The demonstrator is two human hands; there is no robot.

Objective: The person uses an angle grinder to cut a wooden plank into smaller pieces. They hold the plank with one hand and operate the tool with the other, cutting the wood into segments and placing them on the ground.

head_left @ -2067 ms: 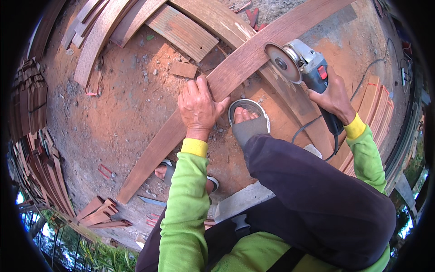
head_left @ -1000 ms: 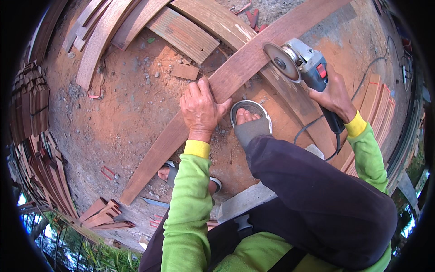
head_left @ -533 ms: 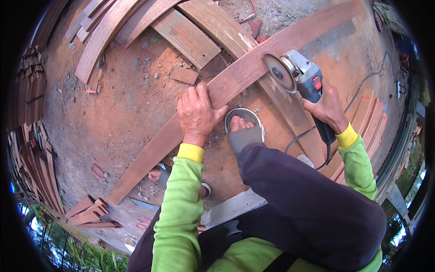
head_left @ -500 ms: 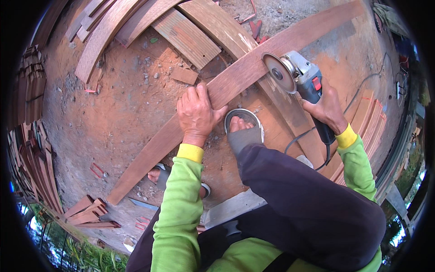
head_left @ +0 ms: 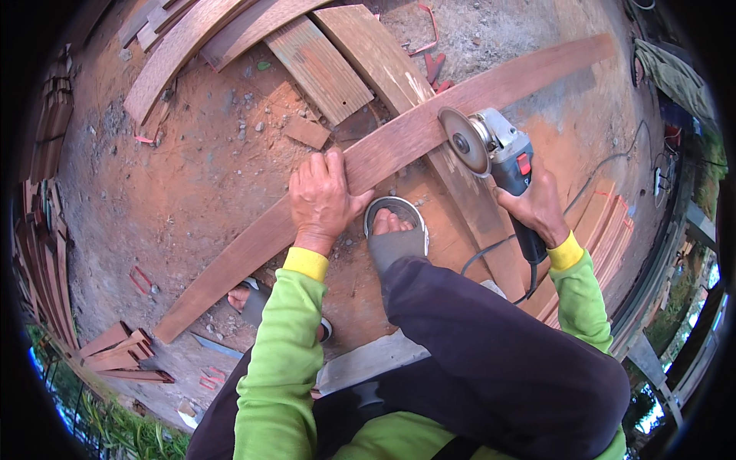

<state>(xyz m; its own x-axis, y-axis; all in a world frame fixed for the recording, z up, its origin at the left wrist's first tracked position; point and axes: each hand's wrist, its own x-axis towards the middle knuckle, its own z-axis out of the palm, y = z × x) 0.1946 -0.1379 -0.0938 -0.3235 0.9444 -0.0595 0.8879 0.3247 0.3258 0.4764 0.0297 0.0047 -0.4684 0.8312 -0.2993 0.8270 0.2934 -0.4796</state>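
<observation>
A long, slightly curved reddish-brown wooden plank (head_left: pixel 399 147) lies slantwise from lower left to upper right. My left hand (head_left: pixel 322 198) grips it near its middle, fingers over the far edge and thumb along the near side. My right hand (head_left: pixel 539 201) is wrapped round an angle grinder (head_left: pixel 509 153) with a grey body and a red switch. Its round disc (head_left: pixel 462 142) stands tilted at the plank's near edge; whether it touches the wood I cannot tell. A thicker board (head_left: pixel 479 203) passes beneath the plank, crossing it. My sandalled foot (head_left: pixel 396 222) is beside the plank, near my left hand.
A power cord (head_left: pixel 606 175) trails from the grinder to the right. Several boards (head_left: pixel 318 69) lie at the far side, with a small wood offcut (head_left: pixel 307 132) nearby. More strips (head_left: pixel 598 238) are stacked at right, and wood piles (head_left: pixel 46 253) line the left. A red-handled tool (head_left: pixel 435 67) lies beyond the plank.
The whole view has shifted and turned slightly, so most things sit a little further left. Both hands keep their holds, and the grinder stays at about the same place along the plank.
</observation>
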